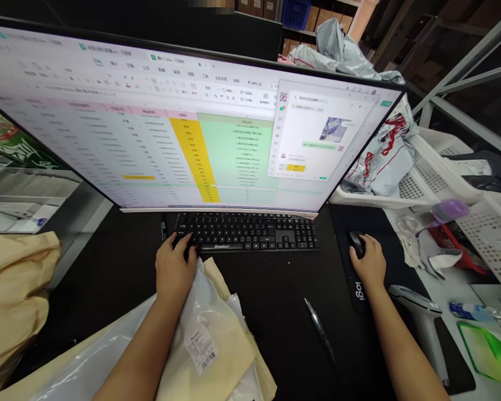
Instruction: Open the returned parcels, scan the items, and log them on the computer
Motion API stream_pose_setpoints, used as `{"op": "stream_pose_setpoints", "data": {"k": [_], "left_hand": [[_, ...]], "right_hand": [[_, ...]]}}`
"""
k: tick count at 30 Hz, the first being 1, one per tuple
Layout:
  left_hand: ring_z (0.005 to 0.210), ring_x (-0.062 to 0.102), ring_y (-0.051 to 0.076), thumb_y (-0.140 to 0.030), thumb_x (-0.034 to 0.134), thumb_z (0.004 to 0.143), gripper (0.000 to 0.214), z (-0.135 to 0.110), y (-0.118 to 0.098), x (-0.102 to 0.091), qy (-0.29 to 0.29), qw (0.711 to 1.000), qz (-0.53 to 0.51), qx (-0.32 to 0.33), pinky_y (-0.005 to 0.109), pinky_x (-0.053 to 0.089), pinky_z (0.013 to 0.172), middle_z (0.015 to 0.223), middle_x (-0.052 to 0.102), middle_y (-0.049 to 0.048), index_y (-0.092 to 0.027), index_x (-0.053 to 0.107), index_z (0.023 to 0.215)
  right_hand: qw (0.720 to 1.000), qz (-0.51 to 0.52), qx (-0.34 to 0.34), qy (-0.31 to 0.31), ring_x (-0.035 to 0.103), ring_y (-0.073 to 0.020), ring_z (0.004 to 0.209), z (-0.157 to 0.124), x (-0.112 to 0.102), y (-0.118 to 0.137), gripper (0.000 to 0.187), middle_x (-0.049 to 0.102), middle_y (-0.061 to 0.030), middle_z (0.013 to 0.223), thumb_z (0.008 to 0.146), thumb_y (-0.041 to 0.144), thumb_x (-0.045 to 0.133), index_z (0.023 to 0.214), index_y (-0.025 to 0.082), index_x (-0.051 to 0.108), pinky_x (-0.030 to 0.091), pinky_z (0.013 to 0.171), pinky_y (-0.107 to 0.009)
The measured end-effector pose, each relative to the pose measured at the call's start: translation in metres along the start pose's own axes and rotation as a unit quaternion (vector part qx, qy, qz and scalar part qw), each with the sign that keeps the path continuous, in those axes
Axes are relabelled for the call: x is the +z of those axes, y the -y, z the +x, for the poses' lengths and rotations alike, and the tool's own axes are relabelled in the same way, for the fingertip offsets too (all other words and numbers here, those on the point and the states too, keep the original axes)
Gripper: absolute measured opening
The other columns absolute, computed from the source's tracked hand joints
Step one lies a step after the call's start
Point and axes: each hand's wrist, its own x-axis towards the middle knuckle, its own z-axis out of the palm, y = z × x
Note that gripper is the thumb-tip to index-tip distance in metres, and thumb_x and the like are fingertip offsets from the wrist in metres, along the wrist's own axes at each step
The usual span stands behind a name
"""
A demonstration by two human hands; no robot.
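Observation:
My left hand (175, 266) rests at the left end of a black keyboard (242, 229), its fingers apart on the keys. Under my left forearm lie plastic-wrapped packages (229, 340), one with a white barcode label (201, 346). My right hand (371, 260) is curved over a black computer mouse (357, 243), which sits on a dark mouse pad (369, 220). Above the keyboard, a large monitor (234, 150) displays a spreadsheet with yellow and green columns and a chat window at the right.
A pen (319, 328) lies between my arms on the black desk. Beside my right forearm is a grey barcode scanner (426, 320). White perforated baskets (438, 167) and a purple-capped bottle (432, 216) stand at right. Beige wrapping (16, 295) bulges at the left.

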Motion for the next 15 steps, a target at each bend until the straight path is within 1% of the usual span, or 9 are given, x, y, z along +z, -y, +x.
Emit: {"op": "stream_pose_setpoints", "data": {"k": [3,5,7,9,10,12,13,15], "left_hand": [[0.136,0.047,0.037,-0.032,0.049,0.096,0.043,0.001,-0.003,-0.002,-0.002,1.0,0.008,-0.004,0.055,0.04,0.114,0.145,0.05,0.0219,-0.014,0.066,0.131],[0.137,0.047,0.038,-0.032,0.049,0.096,0.044,0.005,-0.012,-0.009,0.005,1.0,0.018,-0.002,0.055,0.04,0.114,0.145,0.05,0.0228,-0.012,0.065,0.132],[0.136,0.049,0.038,-0.032,0.049,0.096,0.045,0.009,-0.024,-0.024,0.026,0.999,0.031,0.009,0.053,0.04,0.115,0.145,0.052,0.0233,-0.01,0.064,0.132],[0.136,0.05,0.037,-0.032,0.049,0.096,0.045,0.008,-0.036,-0.046,0.057,0.997,0.039,0.026,0.052,0.039,0.115,0.145,0.053,0.0231,-0.009,0.063,0.133],[0.136,0.049,0.036,-0.032,0.05,0.096,0.046,0.003,-0.041,-0.059,0.073,0.996,0.039,0.038,0.052,0.039,0.115,0.145,0.053,0.0228,-0.009,0.062,0.134],[0.137,0.049,0.036,-0.035,0.052,0.096,0.048,-0.019,-0.048,-0.086,0.107,0.992,0.031,0.066,0.053,0.038,0.115,0.147,0.053,0.0211,-0.011,0.059,0.138],[0.139,0.048,0.035,-0.037,0.054,0.095,0.051,-0.037,-0.051,-0.1,0.127,0.988,0.025,0.079,0.054,0.038,0.116,0.15,0.051,0.0198,-0.013,0.057,0.14],[0.141,0.045,0.036,-0.045,0.062,0.09,0.062,-0.083,-0.055,-0.125,0.179,0.979,0.018,0.096,0.055,0.036,0.117,0.155,0.046,0.0186,-0.018,0.052,0.146]], "right_hand": [[1.0,0.002,0.0,-0.005,0.057,-0.0311,0.121,0.001,-0.001,0.002,0.045,0.058,-0.0147,0.135,0.087,0.042,0.056,0.126,0.02,0.059,0.051,0.095,-0.046],[1.0,0.008,0.005,-0.004,0.057,-0.0316,0.121,0.001,-0.003,0.005,0.046,0.058,-0.0156,0.135,0.086,0.042,0.056,0.126,0.02,0.059,0.051,0.095,-0.046],[1.0,0.012,0.014,-0.001,0.057,-0.0329,0.121,0.002,-0.006,0.007,0.048,0.057,-0.0171,0.136,0.086,0.043,0.057,0.127,0.018,0.058,0.05,0.096,-0.048],[1.0,0.01,0.024,0.003,0.056,-0.0356,0.122,0.002,-0.008,0.008,0.054,0.056,-0.0191,0.138,0.084,0.044,0.059,0.131,0.017,0.057,0.049,0.098,-0.052],[1.0,0.006,0.029,0.001,0.055,-0.0376,0.124,0.002,-0.009,0.008,0.057,0.054,-0.0202,0.14,0.084,0.045,0.06,0.132,0.016,0.056,0.049,0.099,-0.054],[0.999,-0.001,0.031,-0.016,0.05,-0.042,0.13,0.001,-0.012,0.01,0.061,0.051,-0.0225,0.144,0.084,0.046,0.062,0.135,0.014,0.055,0.046,0.102,-0.06],[0.999,-0.001,0.021,-0.028,0.047,-0.0435,0.134,-0.001,-0.014,0.013,0.061,0.05,-0.0235,0.146,0.085,0.045,0.061,0.135,0.012,0.055,0.044,0.104,-0.063],[0.998,0.012,-0.016,-0.051,0.044,-0.0449,0.137,-0.006,-0.023,0.023,0.059,0.048,-0.0248,0.146,0.086,0.042,0.06,0.136,0.011,0.054,0.04,0.108,-0.067]]}}
